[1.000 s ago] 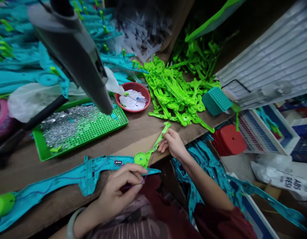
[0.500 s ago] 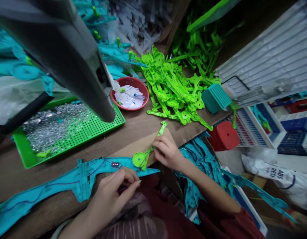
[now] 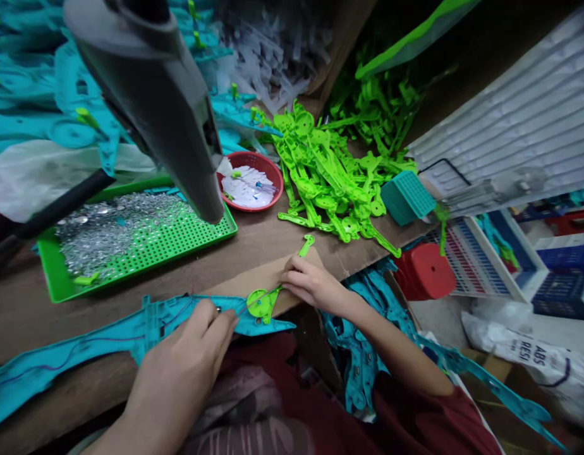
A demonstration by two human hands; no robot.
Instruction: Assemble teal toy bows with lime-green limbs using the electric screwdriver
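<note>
A long turquoise plastic shell [image 3: 97, 338] lies along the table's near edge, with a thin dark wire running inside it. On its right end sits a lime-green plastic lever [image 3: 260, 306] with a round disc and a narrow arm. My right hand [image 3: 315, 285] is closed around the lever's arm, whose tip sticks out beyond the fingers. My left hand [image 3: 185, 357] is over the shell, thumb and fingers pinched on a thin wire [image 3: 249, 306]. This wire stretches across the green disc toward my right fingers. The left hand covers part of the shell's middle.
A grey tool body [image 3: 178, 107] hangs over a green tray [image 3: 197, 239] of small metal parts. Behind are a red bowl [image 3: 279, 189] and a heap of lime-green parts [image 3: 325, 170]. Cardboard [image 3: 244, 278] lies under the work. Turquoise shells [image 3: 353, 354] are stacked at lower right.
My left hand has moved up and left onto the shell, and the wire now shows stretched across the disc. My right hand has shifted slightly left along with the lever. The view has shifted a little.
</note>
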